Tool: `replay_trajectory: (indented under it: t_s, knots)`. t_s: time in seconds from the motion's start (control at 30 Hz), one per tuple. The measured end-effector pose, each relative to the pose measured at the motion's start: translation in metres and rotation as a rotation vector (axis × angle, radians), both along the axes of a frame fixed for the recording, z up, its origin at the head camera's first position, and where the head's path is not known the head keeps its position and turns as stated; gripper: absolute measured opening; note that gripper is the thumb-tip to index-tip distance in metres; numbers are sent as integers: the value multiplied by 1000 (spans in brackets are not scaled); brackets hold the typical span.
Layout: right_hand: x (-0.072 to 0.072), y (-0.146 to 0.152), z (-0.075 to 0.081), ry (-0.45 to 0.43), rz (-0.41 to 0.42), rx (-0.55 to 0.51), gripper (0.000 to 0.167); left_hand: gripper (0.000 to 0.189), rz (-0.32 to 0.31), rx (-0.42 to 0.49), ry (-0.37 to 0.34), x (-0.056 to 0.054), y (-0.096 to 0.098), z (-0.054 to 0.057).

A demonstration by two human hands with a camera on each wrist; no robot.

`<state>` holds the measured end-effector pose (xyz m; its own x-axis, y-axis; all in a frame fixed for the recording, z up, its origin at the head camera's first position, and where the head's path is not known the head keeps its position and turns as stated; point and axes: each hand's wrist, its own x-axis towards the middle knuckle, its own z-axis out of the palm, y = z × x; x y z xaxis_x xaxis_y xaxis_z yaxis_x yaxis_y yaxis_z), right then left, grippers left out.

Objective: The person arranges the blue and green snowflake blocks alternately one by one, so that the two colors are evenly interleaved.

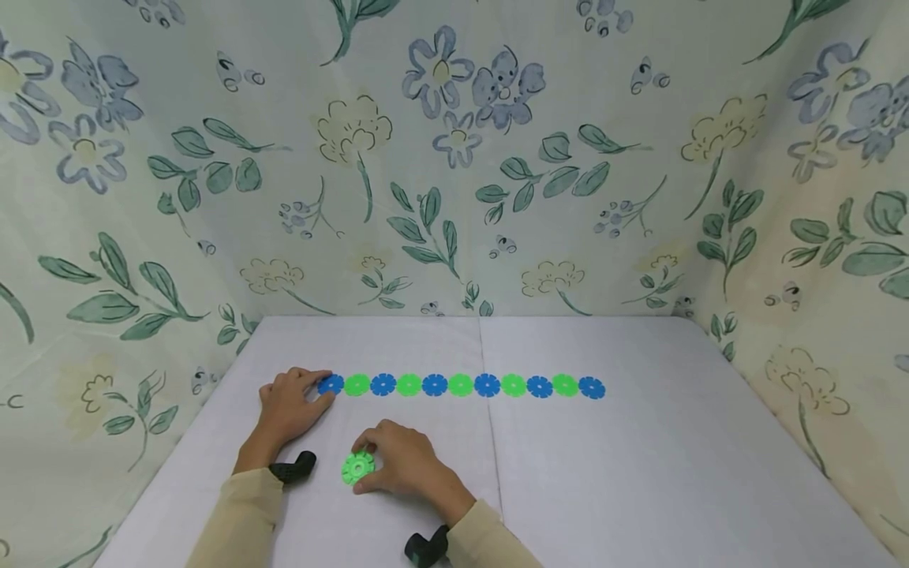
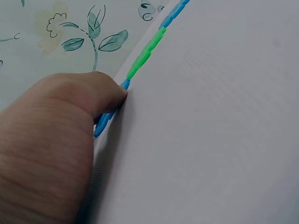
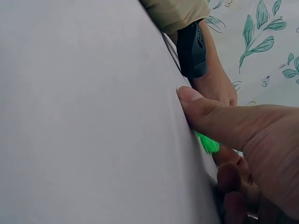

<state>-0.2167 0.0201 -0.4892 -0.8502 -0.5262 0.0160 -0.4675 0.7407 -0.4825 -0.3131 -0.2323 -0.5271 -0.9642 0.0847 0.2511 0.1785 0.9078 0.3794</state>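
Observation:
A straight row of flat, notched plastic discs lies on the white table, blue and green by turns. My left hand (image 1: pixel 289 404) is at the row's left end, its thumb and index finger pinching the edges of the last blue disc (image 1: pixel 331 384). In the left wrist view the thumb (image 2: pixel 110 91) partly hides that blue disc (image 2: pixel 103 123). Nearer to me, my right hand (image 1: pixel 408 459) grips a green notched disc (image 1: pixel 358 468) by its rim, between thumb and fingers. The right wrist view shows just a sliver of this green disc (image 3: pixel 209 143) behind the thumb.
The rest of the row runs right from the left hand, through a green disc (image 1: pixel 461 385) near the middle to a blue disc (image 1: pixel 592 387) at its far end. A crease (image 1: pixel 494 442) crosses the white tabletop (image 1: pixel 639 473). Floral cloth (image 1: pixel 454 197) hangs behind and at the sides.

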Motion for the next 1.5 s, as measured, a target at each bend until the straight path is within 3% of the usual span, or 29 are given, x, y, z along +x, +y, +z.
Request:
replay_trajectory:
  t_s: [1.13,1.5]
  knots:
    - [-2,3,-5,142,109,-9,42,48,-5,13,34,-1,-1,-2]
    - [-3,2,-7,227,117,6,40,49,0,9,39,-1,2,-1]
